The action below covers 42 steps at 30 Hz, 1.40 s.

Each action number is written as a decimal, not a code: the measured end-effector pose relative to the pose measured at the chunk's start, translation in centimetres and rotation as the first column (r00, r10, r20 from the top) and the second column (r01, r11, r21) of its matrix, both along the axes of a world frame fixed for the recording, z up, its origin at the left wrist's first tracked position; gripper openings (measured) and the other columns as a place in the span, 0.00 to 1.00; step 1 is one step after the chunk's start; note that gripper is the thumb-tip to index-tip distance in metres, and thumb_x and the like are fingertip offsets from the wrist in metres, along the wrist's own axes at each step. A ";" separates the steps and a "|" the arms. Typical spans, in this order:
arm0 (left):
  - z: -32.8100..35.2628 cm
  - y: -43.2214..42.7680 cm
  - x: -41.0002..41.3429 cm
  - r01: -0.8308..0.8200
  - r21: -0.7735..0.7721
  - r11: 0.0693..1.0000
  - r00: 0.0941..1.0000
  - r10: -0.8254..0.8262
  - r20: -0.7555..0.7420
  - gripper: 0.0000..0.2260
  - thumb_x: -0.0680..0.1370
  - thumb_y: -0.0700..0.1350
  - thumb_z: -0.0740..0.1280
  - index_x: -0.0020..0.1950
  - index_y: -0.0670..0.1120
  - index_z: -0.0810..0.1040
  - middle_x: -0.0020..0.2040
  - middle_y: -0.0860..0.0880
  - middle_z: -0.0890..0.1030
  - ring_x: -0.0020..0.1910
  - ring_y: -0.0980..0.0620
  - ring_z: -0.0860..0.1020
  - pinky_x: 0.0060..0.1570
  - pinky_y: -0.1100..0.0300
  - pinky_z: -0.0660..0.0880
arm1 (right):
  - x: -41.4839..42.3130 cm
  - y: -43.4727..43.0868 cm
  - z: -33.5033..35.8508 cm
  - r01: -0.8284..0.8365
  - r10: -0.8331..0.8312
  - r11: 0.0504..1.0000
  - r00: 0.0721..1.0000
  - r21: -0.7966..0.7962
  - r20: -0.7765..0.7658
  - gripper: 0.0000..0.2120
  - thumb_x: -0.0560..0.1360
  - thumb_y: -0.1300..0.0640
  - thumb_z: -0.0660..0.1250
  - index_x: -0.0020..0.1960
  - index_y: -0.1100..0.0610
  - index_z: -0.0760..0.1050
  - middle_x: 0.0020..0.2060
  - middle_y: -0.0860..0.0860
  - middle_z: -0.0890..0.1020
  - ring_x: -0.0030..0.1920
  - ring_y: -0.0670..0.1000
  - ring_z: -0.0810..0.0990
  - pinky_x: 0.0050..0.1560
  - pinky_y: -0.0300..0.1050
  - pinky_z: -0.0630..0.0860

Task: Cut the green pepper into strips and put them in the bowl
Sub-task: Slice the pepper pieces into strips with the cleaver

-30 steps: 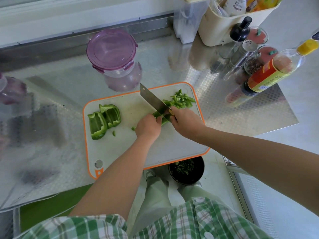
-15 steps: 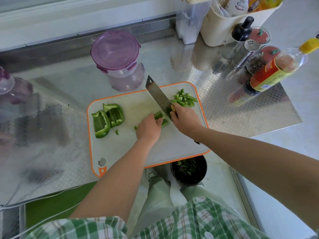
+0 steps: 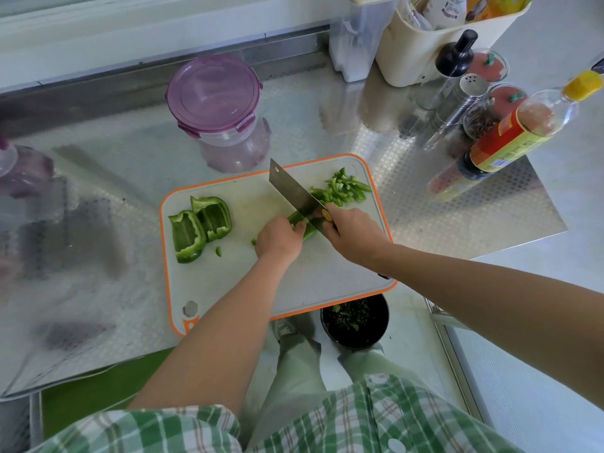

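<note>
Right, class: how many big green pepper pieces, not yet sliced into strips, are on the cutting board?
3. Two pieces lie side by side at the left of the board; the left hand holds a third piece under the knife. Hands may hide more.

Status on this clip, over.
Right hand grips cleaver, left hand pins pepper piece. Strips piled on board. Two chunks wait uncut; nothing blocking.

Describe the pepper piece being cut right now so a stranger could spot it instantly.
Find the orange-rimmed cutting board on the metal counter. At its middle, the left hand holds one pepper piece under the cleaver in the right hand. The two big pieces lie untouched at the board's left, the cut strips at its far right corner.
</note>
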<state>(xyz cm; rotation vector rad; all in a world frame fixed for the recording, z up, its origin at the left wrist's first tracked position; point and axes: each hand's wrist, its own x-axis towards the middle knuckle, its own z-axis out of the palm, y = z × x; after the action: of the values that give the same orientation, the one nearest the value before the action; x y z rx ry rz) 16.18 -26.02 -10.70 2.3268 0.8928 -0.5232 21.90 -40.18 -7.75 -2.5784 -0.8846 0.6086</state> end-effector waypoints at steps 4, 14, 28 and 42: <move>0.1 -0.1 0.1 0.006 0.010 1.000 1.000 -0.006 -0.013 0.16 0.82 0.55 0.58 0.45 0.44 0.72 0.43 0.45 0.75 0.44 0.42 0.75 0.38 0.56 0.66 | 0.0 0.2 -0.2 -0.015 0.015 0.999 1.000 -0.029 0.026 0.03 0.81 0.56 0.55 0.48 0.55 0.64 0.33 0.53 0.71 0.32 0.55 0.70 0.27 0.44 0.59; 0.4 -0.6 -0.4 0.044 0.003 0.999 0.998 -0.044 0.040 0.17 0.83 0.54 0.55 0.54 0.41 0.73 0.51 0.42 0.78 0.52 0.41 0.76 0.42 0.56 0.67 | 0.6 0.1 -0.6 0.175 -0.176 0.983 0.984 0.052 0.014 0.07 0.81 0.56 0.55 0.44 0.56 0.61 0.30 0.52 0.70 0.32 0.58 0.70 0.29 0.46 0.62; 0.2 -0.3 0.5 0.002 -0.012 1.000 1.000 -0.003 -0.014 0.15 0.82 0.54 0.55 0.46 0.45 0.72 0.43 0.45 0.77 0.42 0.43 0.76 0.36 0.56 0.66 | 0.4 0.3 0.4 -0.053 0.056 0.997 0.997 -0.055 0.056 0.06 0.81 0.56 0.55 0.52 0.58 0.67 0.30 0.50 0.68 0.32 0.56 0.70 0.28 0.46 0.60; 0.8 -0.1 -1.2 -0.005 0.126 0.992 0.960 -0.030 0.278 0.09 0.81 0.50 0.60 0.53 0.46 0.75 0.44 0.45 0.80 0.44 0.42 0.78 0.39 0.54 0.71 | 0.4 1.6 -0.9 0.162 -0.160 0.983 0.987 0.082 -0.033 0.08 0.80 0.55 0.57 0.43 0.56 0.62 0.30 0.52 0.70 0.32 0.57 0.70 0.30 0.45 0.62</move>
<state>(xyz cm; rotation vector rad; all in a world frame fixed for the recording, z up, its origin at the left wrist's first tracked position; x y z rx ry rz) 14.96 -26.16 -9.89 2.4428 0.7949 -0.1381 22.26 -38.62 -8.62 -2.5288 -0.6698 0.5451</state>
